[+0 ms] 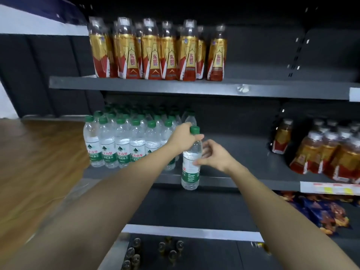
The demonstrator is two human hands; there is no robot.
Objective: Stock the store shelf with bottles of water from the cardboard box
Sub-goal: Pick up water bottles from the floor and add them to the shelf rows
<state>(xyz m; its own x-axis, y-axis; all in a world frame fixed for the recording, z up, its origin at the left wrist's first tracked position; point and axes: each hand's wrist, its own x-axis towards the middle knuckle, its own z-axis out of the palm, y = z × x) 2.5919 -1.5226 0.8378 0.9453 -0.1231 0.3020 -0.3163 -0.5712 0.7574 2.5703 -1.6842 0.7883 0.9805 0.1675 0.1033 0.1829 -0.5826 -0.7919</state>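
Green-capped and clear, a water bottle (191,158) hangs upright at the near lip of the middle shelf (243,151), just right of the water bottles (124,141) already ranked there. The left hand (182,138) pinches it at the neck under the cap, carrying its weight. The right hand (215,154) rests its thumb on the label side with the other fingers loosely spread beside it, apparently steadying the bottle rather than gripping it. Its base sits lower than the shelf edge, so it looks not yet set down.

Holding by the neck likely keeps the fingers clear of neighbouring bottles as it goes into the open gap at the row's right end. Bare shelf runs on to the right as far as some amber drink bottles (319,151).

Gold-and-red labelled drinks (155,53) fill the left part of the upper shelf (194,86). Snack packets (321,209) lie lower right, and dark bottle tops (152,250) show on the lowest shelf near the person. No cardboard box is in view.
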